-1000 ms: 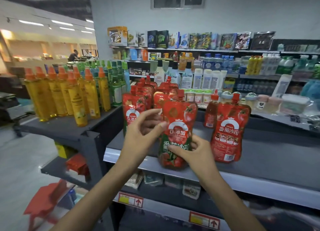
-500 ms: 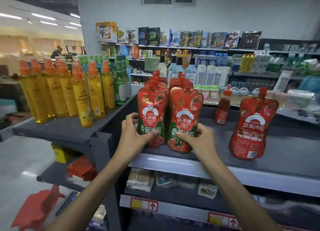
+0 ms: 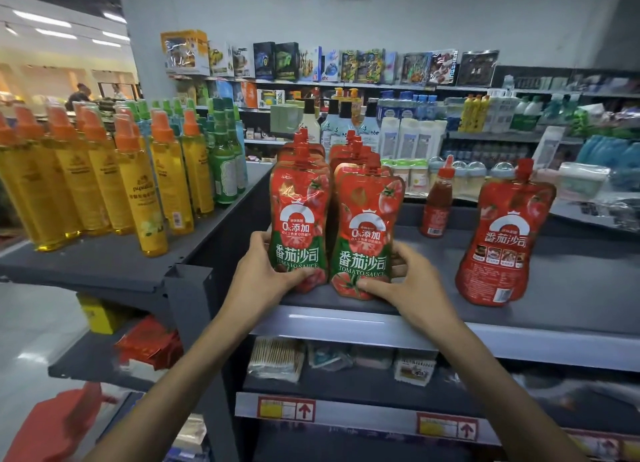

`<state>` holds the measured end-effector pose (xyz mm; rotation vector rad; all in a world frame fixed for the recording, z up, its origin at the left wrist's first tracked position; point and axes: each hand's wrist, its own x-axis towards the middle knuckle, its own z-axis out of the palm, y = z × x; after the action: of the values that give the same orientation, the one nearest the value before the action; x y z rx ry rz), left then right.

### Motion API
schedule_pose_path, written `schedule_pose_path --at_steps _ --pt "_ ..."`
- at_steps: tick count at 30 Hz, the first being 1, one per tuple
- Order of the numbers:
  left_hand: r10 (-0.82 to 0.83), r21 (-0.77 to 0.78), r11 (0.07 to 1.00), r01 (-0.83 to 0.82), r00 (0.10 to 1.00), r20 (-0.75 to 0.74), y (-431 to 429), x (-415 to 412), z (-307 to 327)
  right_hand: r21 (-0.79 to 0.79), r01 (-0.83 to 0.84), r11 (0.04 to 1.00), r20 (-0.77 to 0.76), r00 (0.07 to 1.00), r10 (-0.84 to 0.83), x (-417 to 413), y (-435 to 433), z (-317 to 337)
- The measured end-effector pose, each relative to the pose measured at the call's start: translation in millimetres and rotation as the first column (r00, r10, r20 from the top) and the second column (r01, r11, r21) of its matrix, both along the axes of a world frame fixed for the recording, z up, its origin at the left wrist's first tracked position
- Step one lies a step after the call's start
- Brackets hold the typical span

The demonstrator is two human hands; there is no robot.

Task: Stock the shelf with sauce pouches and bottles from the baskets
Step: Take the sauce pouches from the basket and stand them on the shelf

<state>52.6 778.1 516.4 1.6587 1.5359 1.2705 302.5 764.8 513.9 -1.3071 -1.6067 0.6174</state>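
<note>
1. While two rows of red tomato sauce pouches are standing upright at the shelf's front left corner, the left front pouch point(image 3: 299, 226) and the right front pouch point(image 3: 367, 233) are touching side by side. More spouts are showing behind each, too overlapped to count.
2. One lone pouch point(image 3: 502, 240) of another design is standing well apart toward the right. One small red sauce bottle point(image 3: 437, 205) is standing between, nearer the back edge.
3. The dark grey shelf point(image 3: 571, 271) is carrying them all in a shop aisle. Yellow bottles point(image 3: 138, 198) with orange caps are crowding the adjoining shelf on the left, and stocked racks are lining the white wall behind.
4. The left grip point(image 3: 263, 274) is clamping the left front pouch's lower left edge, thumb across its front.
5. The right grip point(image 3: 405, 281) is clamping the right front pouch's lower right corner, thumb pressing its front.
</note>
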Motion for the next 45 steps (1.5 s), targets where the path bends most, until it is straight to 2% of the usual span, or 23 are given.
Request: schedule_pose_path --at_steps 16,23,31,45 --pt "0.143 0.015 0.99 -0.143 0.972 -0.187 -13.5 3.4 5.0 -0.003 0.009 1.0 0.033 0.999 -0.008 -8.7 12.6 1.6" --pt "0.076 -0.007 0.997 -0.078 0.986 -0.15 -17.7 -2.9 4.4 -0.012 0.038 0.999 -0.018 0.999 -0.038 -2.0 3.2 1.2" --pt "0.068 0.011 0.998 -0.068 0.993 -0.1 -9.9 -6.9 1.6 0.038 0.071 0.997 0.01 0.997 -0.071 -4.4 4.3 -1.6" --pt "0.131 0.07 0.99 -0.125 0.988 -0.087 -11.7 0.0 -0.7 0.043 0.078 0.996 0.014 0.997 -0.078 -2.6 4.8 -2.0"
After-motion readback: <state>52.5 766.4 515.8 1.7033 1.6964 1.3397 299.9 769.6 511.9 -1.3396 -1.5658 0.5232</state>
